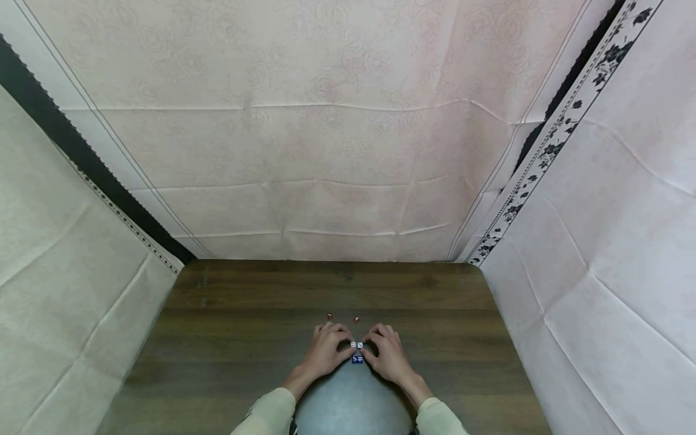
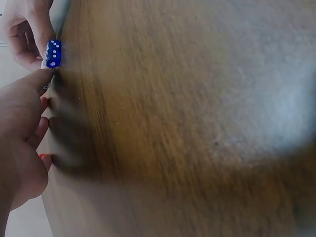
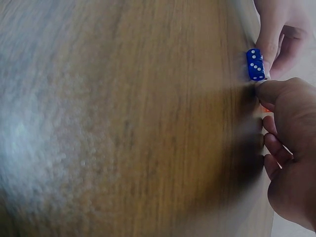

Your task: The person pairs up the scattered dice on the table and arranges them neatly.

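Observation:
Two white dice sit side by side between the hands in the head view. My left hand [image 1: 328, 350] pinches the left white die [image 1: 353, 344] between thumb and index finger. On the other side, my right hand [image 1: 387, 355] pinches the right white die [image 1: 360, 345] in the same way. Just nearer the body, two blue dice [image 1: 357, 359] stand against each other on the table, close to both thumbs. Both wrist views show the blue dice [image 2: 54, 54] [image 3: 255, 64], with the white dice mostly hidden behind thumbs and blue dice.
Beyond the fingertips lie two red dice, one on the left [image 1: 329, 316] and one on the right [image 1: 356, 319], apart from each other. The brown wooden table [image 1: 244, 338] ends at a pale cloth [image 1: 326, 211] at the back; more cloth hangs along both sides.

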`<state>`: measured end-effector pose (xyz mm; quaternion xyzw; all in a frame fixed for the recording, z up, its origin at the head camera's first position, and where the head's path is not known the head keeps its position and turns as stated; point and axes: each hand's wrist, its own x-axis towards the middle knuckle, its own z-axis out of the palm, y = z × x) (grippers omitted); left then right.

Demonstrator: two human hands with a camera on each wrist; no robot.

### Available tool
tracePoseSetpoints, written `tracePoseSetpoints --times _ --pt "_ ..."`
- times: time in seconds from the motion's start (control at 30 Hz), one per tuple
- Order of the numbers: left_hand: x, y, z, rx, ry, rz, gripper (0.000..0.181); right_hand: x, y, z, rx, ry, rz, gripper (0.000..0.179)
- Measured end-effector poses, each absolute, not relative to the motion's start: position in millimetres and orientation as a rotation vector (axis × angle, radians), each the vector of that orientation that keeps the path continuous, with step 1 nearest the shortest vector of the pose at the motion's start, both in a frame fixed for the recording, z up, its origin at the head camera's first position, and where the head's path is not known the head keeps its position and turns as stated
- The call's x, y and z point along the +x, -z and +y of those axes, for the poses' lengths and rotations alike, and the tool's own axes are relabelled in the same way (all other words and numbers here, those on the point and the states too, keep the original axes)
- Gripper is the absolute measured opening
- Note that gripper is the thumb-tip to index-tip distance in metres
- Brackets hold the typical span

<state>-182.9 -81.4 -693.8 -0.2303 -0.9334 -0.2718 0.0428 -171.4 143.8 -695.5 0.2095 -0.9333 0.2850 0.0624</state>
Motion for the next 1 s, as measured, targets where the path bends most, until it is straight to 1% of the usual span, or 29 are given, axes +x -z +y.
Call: tracePoseSetpoints --times 0.5,1.0 --pt "-186.0 697.3 -77.9 -0.715 0.824 -2.85 0.013 -172.2 699.8 143.7 0.677 -0.837 -2.731 0.017" --pt "-186.2 697.9 -78.9 -0.725 0.818 -2.846 0.014 -173.4 697.0 144.3 0.654 -0.86 -2.807 0.015"
